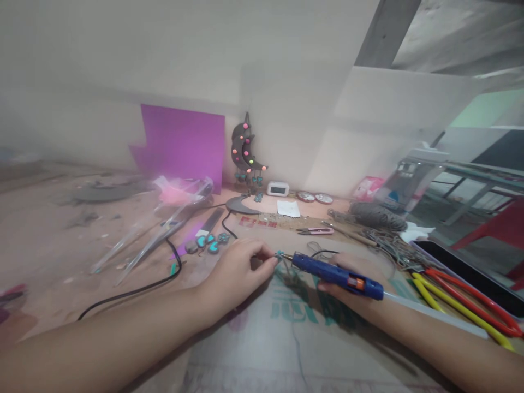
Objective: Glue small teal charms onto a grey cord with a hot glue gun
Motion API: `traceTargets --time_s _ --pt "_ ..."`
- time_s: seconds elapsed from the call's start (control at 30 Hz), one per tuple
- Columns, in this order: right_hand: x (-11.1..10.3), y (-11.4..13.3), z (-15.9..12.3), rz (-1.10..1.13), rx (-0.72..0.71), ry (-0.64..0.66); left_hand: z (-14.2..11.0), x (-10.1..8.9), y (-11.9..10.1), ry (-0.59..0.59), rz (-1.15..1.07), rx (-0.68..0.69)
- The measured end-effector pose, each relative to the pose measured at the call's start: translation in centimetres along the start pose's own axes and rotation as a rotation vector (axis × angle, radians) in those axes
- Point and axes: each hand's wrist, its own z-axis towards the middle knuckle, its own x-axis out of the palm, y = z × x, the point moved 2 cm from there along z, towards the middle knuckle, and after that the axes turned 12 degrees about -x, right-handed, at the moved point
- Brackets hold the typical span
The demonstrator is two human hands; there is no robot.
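The left hand [248, 267] is pinching a tiny teal piece [279, 255] between thumb and fingertip; the right hand [354, 262] is gripping a dark-blue plastic glue gun [333, 273], its metal tip pointing at the piece. A small orange part is showing in the gun's side, and a translucent white glue stick [438, 314] is protruding from its rear. Below, a pale sheet with teal lettering [254, 344] is covering the pinkish counter [131, 245]. Beyond, a grey crescent-moon ornament with coloured dots [239, 147] is standing out against the off-white wall [286, 54].
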Motion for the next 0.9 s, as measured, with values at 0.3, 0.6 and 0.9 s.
traceTargets --time_s 0.3,0.6,0.9 --pt "0.8 -1.1 -0.5 0.213 0.121 -0.105 0.6 0.3 0.6 0.045 -0.165 -0.157" --pt "-1.6 0.6 -0.2 0.336 0.174 -0.199 0.3 0.7 0.5 0.027 -0.061 -0.034" --pt "-4.4 -0.2 2.0 0.126 0.384 -0.325 0.1 1.1 0.6 0.001 -0.043 0.051"
